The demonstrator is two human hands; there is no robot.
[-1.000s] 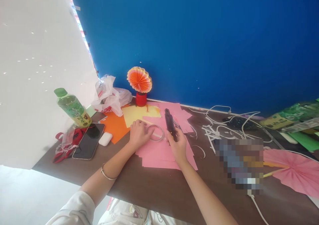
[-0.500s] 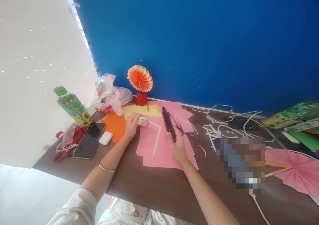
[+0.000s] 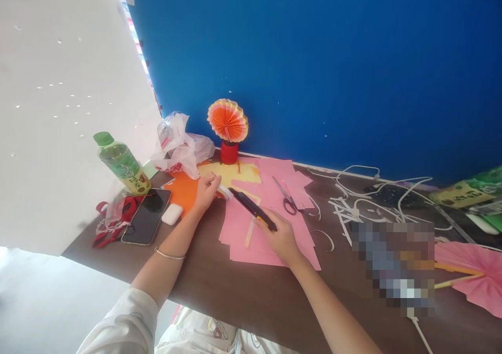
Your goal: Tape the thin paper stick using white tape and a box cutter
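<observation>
My left hand (image 3: 206, 191) grips a white roll of tape (image 3: 225, 192) at its near side. In my right hand (image 3: 280, 236) is a black utility knife (image 3: 249, 203) with yellow parts, its tip pointing at the tape roll and close to it; whether they touch I cannot tell. Under both hands lie several pink paper sheets (image 3: 290, 249), with a narrow pale-yellow strip (image 3: 250, 233) on top. Scissors (image 3: 288, 200) rest on the pink sheets beyond my right hand. Yellow paper (image 3: 247, 172) and orange paper (image 3: 182, 186) lie behind my left hand.
A round paper fan (image 3: 227, 121) stands on a red base (image 3: 229, 152) near the blue wall. To the left are a bottle (image 3: 124, 166), a phone (image 3: 146, 218), a white case (image 3: 171, 214) and a plastic bag (image 3: 178, 145). White cables (image 3: 356, 167) and a pink fan (image 3: 470, 270) lie right.
My right hand has turned the utility knife leftward, bringing its tip to the tape roll. The tape roll has tilted in my left hand. The scissors are now uncovered. The view has shifted slightly.
</observation>
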